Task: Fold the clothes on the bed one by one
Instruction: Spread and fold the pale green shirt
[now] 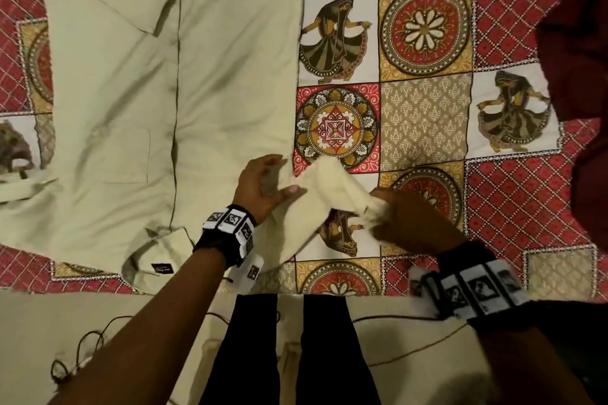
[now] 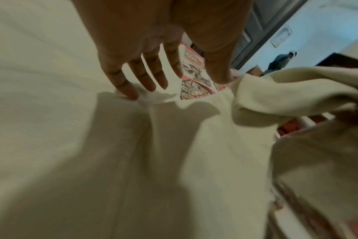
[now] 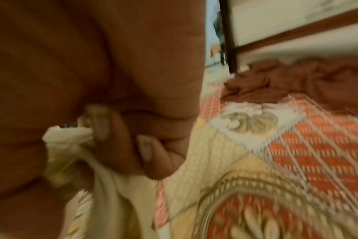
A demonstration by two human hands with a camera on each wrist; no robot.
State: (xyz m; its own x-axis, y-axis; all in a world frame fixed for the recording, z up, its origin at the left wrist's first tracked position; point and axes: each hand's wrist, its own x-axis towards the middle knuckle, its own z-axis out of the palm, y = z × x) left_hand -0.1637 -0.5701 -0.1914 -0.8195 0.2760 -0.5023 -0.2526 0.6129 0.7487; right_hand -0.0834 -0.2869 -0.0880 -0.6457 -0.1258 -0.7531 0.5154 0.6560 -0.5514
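Note:
A pale green shirt [image 1: 131, 92] lies spread flat on the bed, with its collar [image 1: 154, 256] towards me. Its right sleeve [image 1: 325, 187] is lifted off the bedsheet and stretched between my hands. My left hand [image 1: 279, 176] rests at the shoulder seam with straight fingers [image 2: 145, 76], and its thumb lies on the sleeve [image 2: 286, 90]. My right hand [image 1: 381, 212] grips the bunched cuff [image 3: 67, 140], curled fingers [image 3: 112, 142] pinching it just above the bedsheet.
The patterned red and yellow bedsheet [image 1: 424, 128] is bare to the right of the shirt. A crumpled maroon garment [image 1: 575, 59] lies at the far right, also visible as the maroon garment [image 3: 296, 80] in the right wrist view. The bed edge [image 1: 98, 306], thin cables and my black trouser legs [image 1: 322, 355] are below.

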